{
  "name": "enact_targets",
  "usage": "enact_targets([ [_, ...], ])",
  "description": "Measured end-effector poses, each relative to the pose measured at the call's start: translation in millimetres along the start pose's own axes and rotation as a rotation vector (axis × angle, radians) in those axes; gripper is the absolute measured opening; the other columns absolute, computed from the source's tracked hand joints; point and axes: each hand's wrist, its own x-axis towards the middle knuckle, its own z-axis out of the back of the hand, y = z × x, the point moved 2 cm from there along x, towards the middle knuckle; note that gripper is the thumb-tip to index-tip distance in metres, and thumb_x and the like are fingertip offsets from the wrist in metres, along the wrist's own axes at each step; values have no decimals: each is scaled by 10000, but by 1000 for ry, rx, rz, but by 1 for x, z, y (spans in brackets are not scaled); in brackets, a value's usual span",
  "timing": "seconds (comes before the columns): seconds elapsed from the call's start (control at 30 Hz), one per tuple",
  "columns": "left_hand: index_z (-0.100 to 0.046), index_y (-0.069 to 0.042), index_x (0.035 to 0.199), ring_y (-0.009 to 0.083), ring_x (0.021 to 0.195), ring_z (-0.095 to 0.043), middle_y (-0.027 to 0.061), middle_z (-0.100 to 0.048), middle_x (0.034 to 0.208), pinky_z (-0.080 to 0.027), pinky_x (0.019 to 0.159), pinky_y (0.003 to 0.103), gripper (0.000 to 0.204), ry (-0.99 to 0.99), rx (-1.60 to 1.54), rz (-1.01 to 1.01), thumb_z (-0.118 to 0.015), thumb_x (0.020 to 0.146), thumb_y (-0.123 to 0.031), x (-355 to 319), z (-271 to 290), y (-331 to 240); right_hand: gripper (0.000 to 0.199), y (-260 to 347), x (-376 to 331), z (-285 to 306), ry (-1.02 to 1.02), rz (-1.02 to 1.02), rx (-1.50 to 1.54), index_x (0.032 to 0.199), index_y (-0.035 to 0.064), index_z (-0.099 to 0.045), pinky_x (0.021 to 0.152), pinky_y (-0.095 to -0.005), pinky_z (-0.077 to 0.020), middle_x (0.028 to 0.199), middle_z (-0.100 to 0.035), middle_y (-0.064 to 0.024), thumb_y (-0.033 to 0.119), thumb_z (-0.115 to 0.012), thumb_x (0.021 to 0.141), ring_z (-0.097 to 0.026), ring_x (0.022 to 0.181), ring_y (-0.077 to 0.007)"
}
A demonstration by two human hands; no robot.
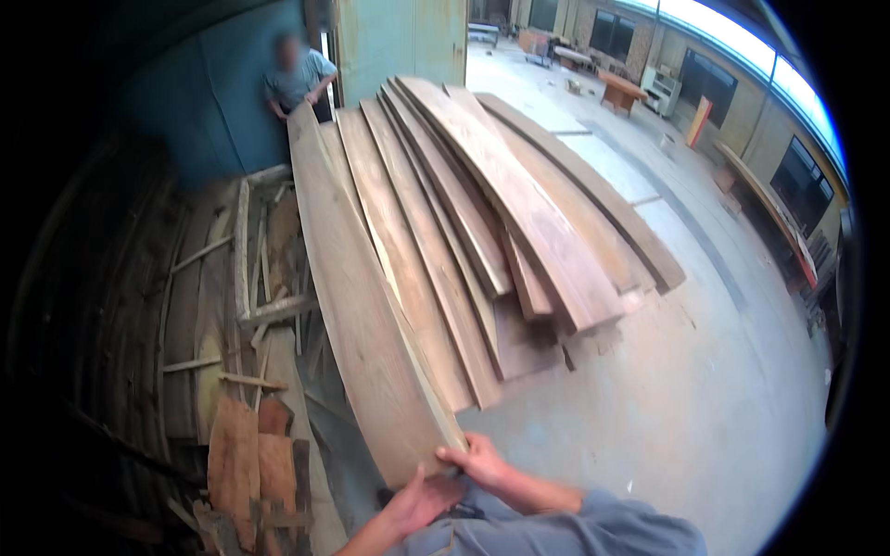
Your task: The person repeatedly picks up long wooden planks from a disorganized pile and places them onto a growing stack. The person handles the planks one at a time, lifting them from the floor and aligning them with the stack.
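Note:
A long wide wooden plank (357, 315) stretches from my body to the far left, its near end between my hands. My right hand (482, 463) grips the right corner of that end, thumb on top and the other fingers hidden beneath. At the end edge, my left hand (422, 503) has its thumb raised against the wood, and its fingers go partly out of sight under the board. The plank's far end is held by another person (298, 82) in a grey-blue shirt. Just right of it lies a fanned stack of similar planks (519, 195).
Left of the plank are a rough wooden frame (244, 250), stacked timber and reddish-brown offcuts (234, 459). Concrete floor (705, 408) runs along the right. A wooden table (621, 91) and a white shelf unit (660, 90) stand farther back. Behind the person is a blue-green panel (185, 102).

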Motion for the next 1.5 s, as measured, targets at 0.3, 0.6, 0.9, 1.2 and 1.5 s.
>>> enact_targets([
  [0.3,-264,32,1590,354,1516,-326,213,-314,1646,-330,1230,506,785,-205,253,-154,-421,1085,-548,10,-34,6,445,92,-97,152,-220,83,96,1132,-52,-701,694,-278,-477,921,-707,-62,288,-809,866,-605,778,-123],
  [0.6,-608,77,1310,240,1039,-725,152,-710,1207,-619,880,386,585,77,884,-236,-629,1036,-440,170,-266,16,344,145,-112,340,-489,255,120,940,76,-626,453,-260,-323,681,-534,27,417,-644,987,-444,516,-92],
  [0.9,-621,25,1254,239,934,-743,187,-739,1100,-617,780,353,585,220,1492,181,-631,1015,-509,147,-261,-11,436,64,-55,422,-464,140,528,1263,107,-637,648,-293,-543,1081,-735,-34,476,-509,1068,-697,855,-153],
  [1.2,-342,26,1546,300,1002,-649,238,-629,1247,-539,830,388,768,-819,1062,-788,-708,973,-331,-106,-41,-239,426,-5,-19,447,-499,406,313,1396,54,-567,1138,-529,-402,1338,-647,-104,279,-597,1035,-559,1281,-277],
  [1.5,-81,-132,1646,235,585,-650,149,-676,875,-576,502,371,994,-1881,775,-808,-740,944,-380,-544,-10,-437,460,-58,85,260,-596,-112,139,1415,61,-541,1115,-522,-418,1359,-627,-111,314,-587,1034,-560,1283,-286],
])
